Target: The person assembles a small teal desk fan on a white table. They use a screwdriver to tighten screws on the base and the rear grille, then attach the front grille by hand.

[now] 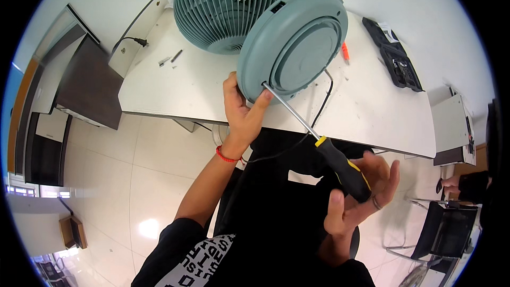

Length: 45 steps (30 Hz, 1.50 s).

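Note:
A grey-green electric fan lies tilted on the table, its slatted round cage (228, 13) toward the back and its round base (305, 56) turned to face me. My left hand (243, 110) grips the base's lower left rim, thumb in front and fingers behind. A screwdriver (345, 170) with a black and yellow handle slants down to the right; its tip sits at a hole in the base near my left thumb. Around the handle's end my right hand (361, 196) is spread, thumb and fingers apart. Whether its palm touches the handle, I cannot tell.
On the white table (186, 90) lie a black pen-like piece (177, 56), an orange-handled tool (346, 52) and an open black tool case (396, 58). A black cord (325, 101) hangs from the base. A plug (141, 41) lies at left; a chair (438, 228) stands at right.

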{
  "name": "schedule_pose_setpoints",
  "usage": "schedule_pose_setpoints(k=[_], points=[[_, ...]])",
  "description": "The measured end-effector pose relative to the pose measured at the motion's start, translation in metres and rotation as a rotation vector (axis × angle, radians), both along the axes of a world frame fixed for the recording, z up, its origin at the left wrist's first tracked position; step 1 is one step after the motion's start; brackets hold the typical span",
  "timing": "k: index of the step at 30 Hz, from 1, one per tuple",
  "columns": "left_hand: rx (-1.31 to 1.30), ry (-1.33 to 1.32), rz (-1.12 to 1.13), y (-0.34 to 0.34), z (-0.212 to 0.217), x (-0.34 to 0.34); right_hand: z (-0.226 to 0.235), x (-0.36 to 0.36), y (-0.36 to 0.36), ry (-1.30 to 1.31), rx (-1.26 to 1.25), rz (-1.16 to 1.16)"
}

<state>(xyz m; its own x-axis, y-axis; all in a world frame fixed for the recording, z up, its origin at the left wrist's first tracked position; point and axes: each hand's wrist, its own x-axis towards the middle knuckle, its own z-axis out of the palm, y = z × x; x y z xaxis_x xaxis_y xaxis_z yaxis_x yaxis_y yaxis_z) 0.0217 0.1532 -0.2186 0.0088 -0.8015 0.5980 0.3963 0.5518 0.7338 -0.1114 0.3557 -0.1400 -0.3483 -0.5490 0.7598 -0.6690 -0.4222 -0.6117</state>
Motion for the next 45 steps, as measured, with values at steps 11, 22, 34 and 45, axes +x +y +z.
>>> schedule_pose_setpoints(k=[11,22,34,45], points=[[-0.037,-0.015,0.044,0.002,0.002,0.002,0.0,-0.019,0.011,-0.053,0.159,0.073],[-0.01,0.02,-0.015,0.001,-0.004,0.002,0.01,0.006,-0.008,-0.134,0.001,0.024],[-0.038,-0.017,0.013,0.001,-0.002,0.004,0.004,-0.004,0.019,-0.202,0.233,0.082],[-0.036,-0.012,0.028,0.001,-0.001,0.004,0.013,0.005,0.017,-0.376,0.342,-0.025]])
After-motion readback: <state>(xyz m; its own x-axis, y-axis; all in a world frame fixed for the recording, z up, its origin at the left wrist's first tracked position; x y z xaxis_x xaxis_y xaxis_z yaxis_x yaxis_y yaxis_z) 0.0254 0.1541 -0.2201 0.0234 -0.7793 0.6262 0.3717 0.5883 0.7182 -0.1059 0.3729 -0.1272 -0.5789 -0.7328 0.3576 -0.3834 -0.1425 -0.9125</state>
